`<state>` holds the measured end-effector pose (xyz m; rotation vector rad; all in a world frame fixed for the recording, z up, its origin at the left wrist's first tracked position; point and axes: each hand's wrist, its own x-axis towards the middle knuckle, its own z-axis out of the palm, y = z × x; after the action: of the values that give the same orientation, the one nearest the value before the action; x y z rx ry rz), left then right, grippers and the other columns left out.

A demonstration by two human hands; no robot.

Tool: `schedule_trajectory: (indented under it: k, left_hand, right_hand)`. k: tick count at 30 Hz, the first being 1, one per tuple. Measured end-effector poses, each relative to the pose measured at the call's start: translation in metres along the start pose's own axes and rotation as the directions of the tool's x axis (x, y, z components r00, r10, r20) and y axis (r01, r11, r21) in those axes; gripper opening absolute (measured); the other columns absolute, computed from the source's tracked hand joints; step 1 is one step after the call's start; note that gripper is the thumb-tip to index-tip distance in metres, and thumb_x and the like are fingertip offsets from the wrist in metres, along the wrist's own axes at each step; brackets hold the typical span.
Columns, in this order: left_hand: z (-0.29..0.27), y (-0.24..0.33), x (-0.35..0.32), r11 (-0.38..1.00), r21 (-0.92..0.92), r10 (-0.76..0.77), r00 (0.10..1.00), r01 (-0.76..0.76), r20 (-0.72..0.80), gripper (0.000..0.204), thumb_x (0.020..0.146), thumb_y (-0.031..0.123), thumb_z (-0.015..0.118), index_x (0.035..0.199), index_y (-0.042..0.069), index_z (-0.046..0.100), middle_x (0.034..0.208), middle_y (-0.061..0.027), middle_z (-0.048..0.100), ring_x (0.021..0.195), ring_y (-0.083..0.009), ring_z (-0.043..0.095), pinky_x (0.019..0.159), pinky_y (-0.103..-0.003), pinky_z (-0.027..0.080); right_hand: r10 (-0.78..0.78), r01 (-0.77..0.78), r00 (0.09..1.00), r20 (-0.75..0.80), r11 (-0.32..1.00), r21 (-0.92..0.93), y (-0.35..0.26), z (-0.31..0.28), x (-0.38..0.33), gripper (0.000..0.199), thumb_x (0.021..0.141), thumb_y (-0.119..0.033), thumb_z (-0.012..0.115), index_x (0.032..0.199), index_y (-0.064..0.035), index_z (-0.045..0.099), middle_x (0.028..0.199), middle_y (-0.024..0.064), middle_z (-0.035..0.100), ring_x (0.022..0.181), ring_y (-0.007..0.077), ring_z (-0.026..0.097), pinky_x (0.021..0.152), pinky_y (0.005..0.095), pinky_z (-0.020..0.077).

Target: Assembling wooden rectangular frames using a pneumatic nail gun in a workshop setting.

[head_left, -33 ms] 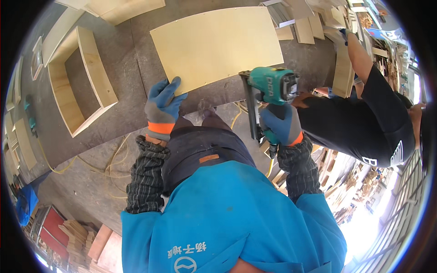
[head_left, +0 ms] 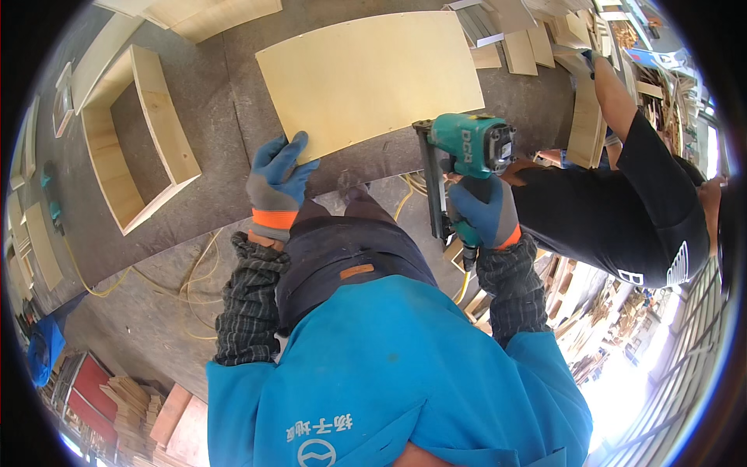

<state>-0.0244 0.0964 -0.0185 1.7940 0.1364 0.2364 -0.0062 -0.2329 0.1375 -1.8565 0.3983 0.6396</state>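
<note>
A pale, flat wooden panel (head_left: 373,78) lies on the dark workbench in front of me, its near edge close to the bench's front. My left hand (head_left: 277,175), in a blue and grey glove, grips the panel's near left corner, one finger on top and the thumb along the edge. In its matching glove, my right hand (head_left: 484,206) is closed round the handle of a green nail gun (head_left: 471,144). The gun's black nose (head_left: 422,126) is beside the panel's near edge, toward its right part; I cannot tell whether they touch.
An open wooden frame box (head_left: 148,140) stands on the workbench (head_left: 210,101) at left. Loose boards (head_left: 520,53) lie at the far right. A co-worker in black (head_left: 607,210) is close on my right. Yellow air hoses (head_left: 191,284) trail over the floor.
The nail gun and my right hand have shifted slightly to the right. My left hand and the panel have hardly moved.
</note>
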Motion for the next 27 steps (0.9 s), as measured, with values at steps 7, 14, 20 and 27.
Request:
schedule_trajectory:
  k: [7, 14, 20, 27]
  left_hand:
    - [0.000, 0.008, 0.003, 0.989, -0.054, -0.137, 0.990, 0.139, 0.041, 0.050, 0.085, -0.004, 0.087, 0.132, 0.009, 0.077, 0.130, -0.0109, 0.061, 0.113, -0.0219, 0.071, 0.099, -0.031, 0.064]
    - [0.003, 0.010, 0.002, 0.995, 0.001, -0.104, 0.994, 0.104, 0.015, 0.050, 0.085, -0.003, 0.087, 0.132, 0.010, 0.077, 0.129, -0.0112, 0.061, 0.113, -0.0222, 0.071, 0.098, -0.031, 0.065]
    - [0.002, 0.011, 0.004, 0.995, 0.090, -0.042, 0.999, 0.040, 0.019, 0.049, 0.085, 0.000, 0.088, 0.132, 0.011, 0.078, 0.127, -0.0107, 0.063, 0.109, -0.0203, 0.071, 0.094, -0.029, 0.064]
    - [0.000, 0.014, 0.003, 0.978, 0.203, 0.057, 0.998, -0.050, -0.031, 0.050, 0.084, 0.001, 0.090, 0.131, 0.012, 0.078, 0.124, -0.0097, 0.067, 0.105, -0.0180, 0.071, 0.090, -0.028, 0.060]
  right_hand:
    - [-0.041, 0.037, 0.998, 0.042, 0.995, 0.089, -0.001, -0.022, 0.009, 0.034, 0.094, -0.019, 0.075, 0.118, 0.0053, 0.072, 0.079, 0.0044, 0.070, 0.065, 0.0102, 0.065, 0.060, 0.0294, 0.0545]
    - [-0.020, 0.020, 1.000, 0.000, 1.000, -0.015, 0.008, -0.029, 0.018, 0.036, 0.092, -0.023, 0.077, 0.112, 0.0064, 0.072, 0.086, 0.0041, 0.072, 0.075, 0.0088, 0.064, 0.068, 0.0295, 0.0544]
    - [-0.060, 0.059, 0.998, -0.011, 0.998, -0.031, 0.000, -0.031, 0.015, 0.032, 0.094, -0.012, 0.070, 0.120, 0.0069, 0.067, 0.074, 0.0038, 0.065, 0.063, 0.0109, 0.062, 0.057, 0.0292, 0.0509]
    - [-0.014, 0.014, 0.999, -0.045, 1.000, 0.020, -0.009, -0.062, 0.010, 0.031, 0.093, -0.020, 0.075, 0.113, 0.0041, 0.072, 0.078, 0.0038, 0.067, 0.064, 0.0107, 0.063, 0.060, 0.0301, 0.0524]
